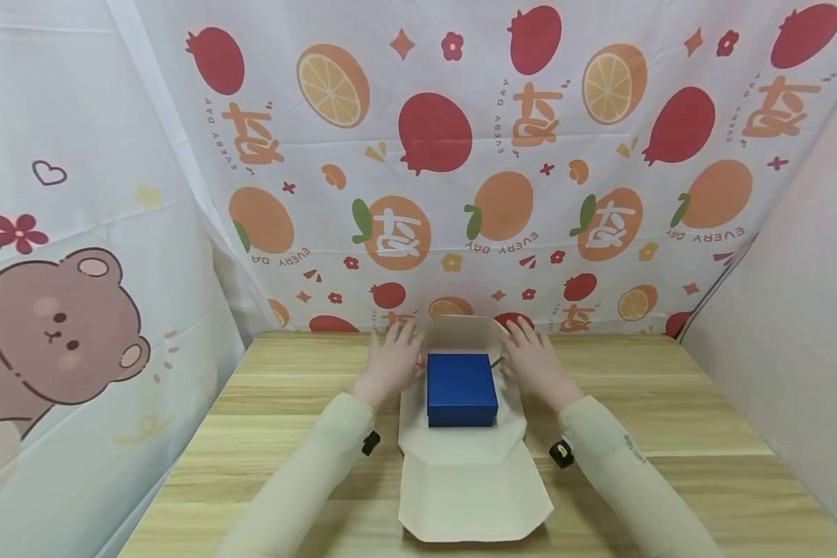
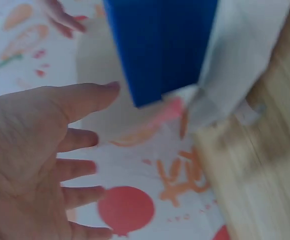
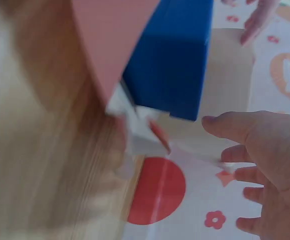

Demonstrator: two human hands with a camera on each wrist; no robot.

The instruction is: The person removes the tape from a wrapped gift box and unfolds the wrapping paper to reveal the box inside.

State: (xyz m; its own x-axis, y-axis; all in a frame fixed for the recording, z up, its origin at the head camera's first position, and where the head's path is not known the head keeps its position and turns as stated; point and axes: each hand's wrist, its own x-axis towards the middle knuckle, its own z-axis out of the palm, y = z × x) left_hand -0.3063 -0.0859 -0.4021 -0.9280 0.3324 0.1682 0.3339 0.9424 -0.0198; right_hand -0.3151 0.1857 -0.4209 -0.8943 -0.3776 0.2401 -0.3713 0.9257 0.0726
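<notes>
A blue lidded box (image 1: pixel 462 386) sits on an unfolded off-white carton (image 1: pixel 474 496) in the head view. Behind it, the carton's back flap (image 1: pixel 463 333) stands up. My left hand (image 1: pixel 390 363) is at the left side of that flap, its fingers spread and fairly straight in the left wrist view. On the opposite side my right hand (image 1: pixel 534 364) mirrors it, fingers also extended. Neither palm holds anything. Whether the fingertips touch the carton cannot be told. In the right wrist view, the carton's side panel (image 3: pixel 112 45) looks pinkish beside the blue box.
The carton lies on a wooden table (image 1: pixel 272 449). A fruit-printed curtain (image 1: pixel 432 194) hangs along the table's back edge. At the left hangs a white curtain (image 1: pixel 63 194) with a bear print, and a plain pale curtain (image 1: pixel 809 310) hangs at the right.
</notes>
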